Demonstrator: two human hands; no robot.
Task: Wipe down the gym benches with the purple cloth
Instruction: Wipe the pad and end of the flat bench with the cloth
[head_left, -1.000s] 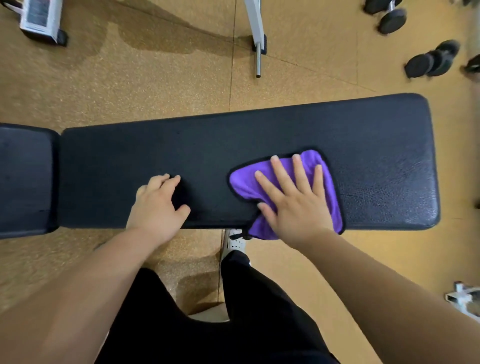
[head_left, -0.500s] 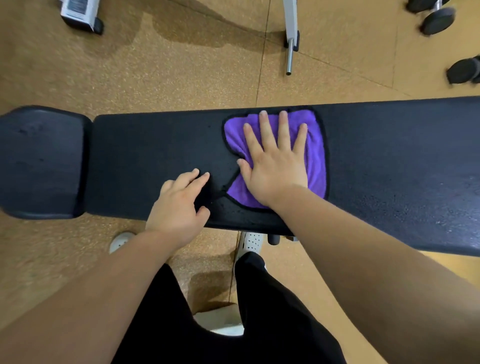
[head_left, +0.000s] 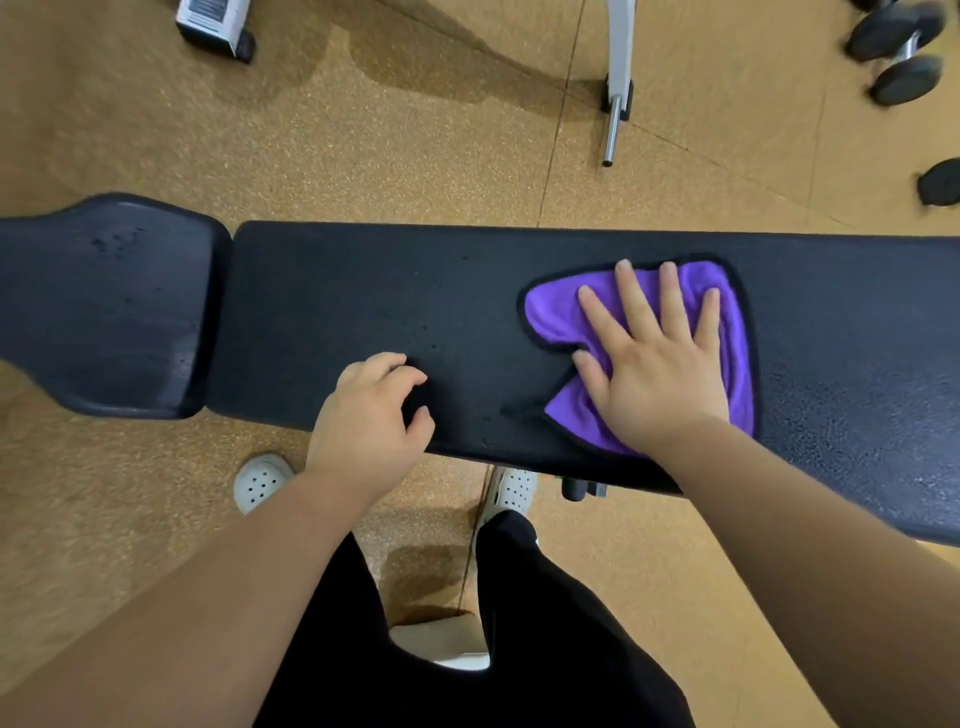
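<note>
A long black padded gym bench (head_left: 363, 291) runs left to right across the view, with a separate seat pad (head_left: 109, 306) at its left end. The purple cloth (head_left: 558, 317) with a black hem lies flat on the bench pad, right of centre. My right hand (head_left: 654, 364) presses down on the cloth with fingers straight and spread. My left hand (head_left: 369, 421) rests on the bench's near edge, left of the cloth, its fingers loosely curled and holding nothing.
Black dumbbells (head_left: 898, 52) lie on the tan floor at the far right. A grey metal frame leg (head_left: 615, 83) and a white machine base (head_left: 213, 26) stand beyond the bench. My white shoes (head_left: 260, 480) are on the floor under the bench's near edge.
My right hand slid the cloth from the near edge to the far edge of the pad, then back toward the middle. The left hand stayed on the near edge.
</note>
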